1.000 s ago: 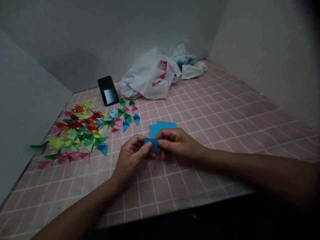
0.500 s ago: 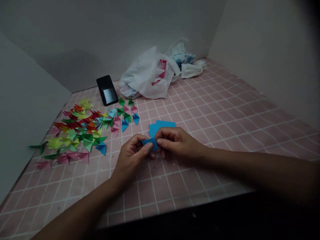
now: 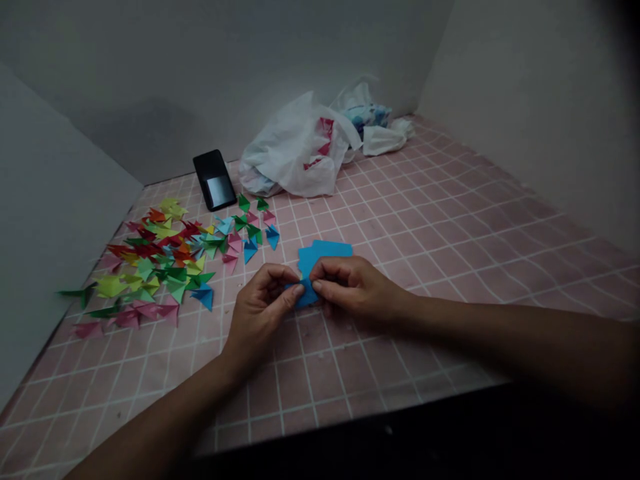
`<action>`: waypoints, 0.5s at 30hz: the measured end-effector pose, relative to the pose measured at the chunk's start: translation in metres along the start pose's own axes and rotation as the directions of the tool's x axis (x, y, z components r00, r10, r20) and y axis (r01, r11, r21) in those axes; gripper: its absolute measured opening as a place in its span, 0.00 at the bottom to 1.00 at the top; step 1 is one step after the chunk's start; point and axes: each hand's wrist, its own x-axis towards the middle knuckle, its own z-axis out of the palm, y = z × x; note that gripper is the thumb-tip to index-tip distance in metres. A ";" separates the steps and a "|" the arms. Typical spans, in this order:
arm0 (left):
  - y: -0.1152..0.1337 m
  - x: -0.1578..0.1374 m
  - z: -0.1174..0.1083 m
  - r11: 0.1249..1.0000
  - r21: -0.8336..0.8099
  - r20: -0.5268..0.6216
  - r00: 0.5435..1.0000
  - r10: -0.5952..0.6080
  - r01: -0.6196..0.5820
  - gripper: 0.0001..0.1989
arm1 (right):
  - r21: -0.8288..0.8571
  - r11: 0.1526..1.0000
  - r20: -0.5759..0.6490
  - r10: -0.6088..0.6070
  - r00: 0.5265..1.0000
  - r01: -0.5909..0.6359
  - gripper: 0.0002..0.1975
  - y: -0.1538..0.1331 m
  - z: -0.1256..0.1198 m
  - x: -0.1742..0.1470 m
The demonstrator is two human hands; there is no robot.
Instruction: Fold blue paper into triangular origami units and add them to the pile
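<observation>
Between my two hands is a small piece of blue folding paper [image 3: 307, 293], partly covered by the fingers. My left hand [image 3: 263, 303] pinches its left side between thumb and fingers. On the opposite side, my right hand [image 3: 353, 287] grips the edge with its thumb and forefinger. Just behind the hands lie several loose blue paper sheets [image 3: 333, 249], overlapping on the table. To the left spreads a group of small folded paper figures [image 3: 175, 273] in red, yellow, green, pink and blue.
A pink tablecloth with white grid lines [image 3: 425, 247] covers the table. A black phone [image 3: 210, 177] leans at the back left. Beside it sits a white plastic bag [image 3: 295, 150], with another crumpled bag [image 3: 370, 120] farther right. Pale walls stand behind and at both sides.
The blue paper has turned in my fingers and now shows a lower, differently angled face. My left hand has shifted slightly; my right hand stays nearly in place.
</observation>
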 end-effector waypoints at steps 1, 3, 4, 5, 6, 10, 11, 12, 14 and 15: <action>0.000 0.000 0.000 1.000 0.007 -0.001 1.000 0.003 -0.003 0.05 | -0.004 1.000 0.001 0.002 1.000 -0.002 0.06 0.000 0.000 0.000; 0.000 0.000 -0.001 1.000 0.016 -0.002 1.000 0.009 -0.009 0.04 | -0.015 1.000 0.001 0.005 1.000 -0.005 0.06 0.001 0.000 0.000; 0.000 0.001 -0.001 1.000 0.019 0.000 1.000 0.011 -0.011 0.04 | -0.019 1.000 0.000 0.005 1.000 -0.005 0.06 0.001 0.000 0.000; 0.000 0.001 -0.002 1.000 0.021 0.003 1.000 0.012 -0.012 0.04 | -0.022 1.000 -0.001 0.003 1.000 -0.003 0.06 0.001 0.000 0.000; 0.000 0.001 -0.002 1.000 0.024 0.007 1.000 0.013 -0.014 0.04 | -0.024 1.000 -0.004 0.000 1.000 0.000 0.06 0.001 0.000 0.000; 0.000 0.002 -0.003 0.999 0.049 0.012 1.000 0.006 -0.007 0.04 | -0.029 0.999 -0.006 -0.022 1.000 0.021 0.06 0.000 0.000 0.000; 0.000 0.002 -0.003 0.998 0.055 0.012 1.000 0.003 -0.004 0.04 | -0.035 0.999 -0.005 -0.028 1.000 0.027 0.06 -0.001 0.000 0.000; 0.000 0.002 -0.003 0.998 0.061 0.013 1.000 0.001 -0.002 0.04 | -0.043 0.999 -0.004 -0.032 0.999 0.032 0.06 -0.001 0.000 0.000; 0.001 0.002 -0.003 0.997 0.072 0.018 1.000 -0.003 0.001 0.04 | -0.064 0.997 -0.003 -0.037 0.999 0.037 0.06 -0.001 0.000 0.000; 0.002 0.002 -0.003 0.997 0.082 0.022 1.000 -0.006 0.004 0.04 | -0.074 0.996 -0.001 -0.042 0.999 0.042 0.06 -0.001 0.000 0.000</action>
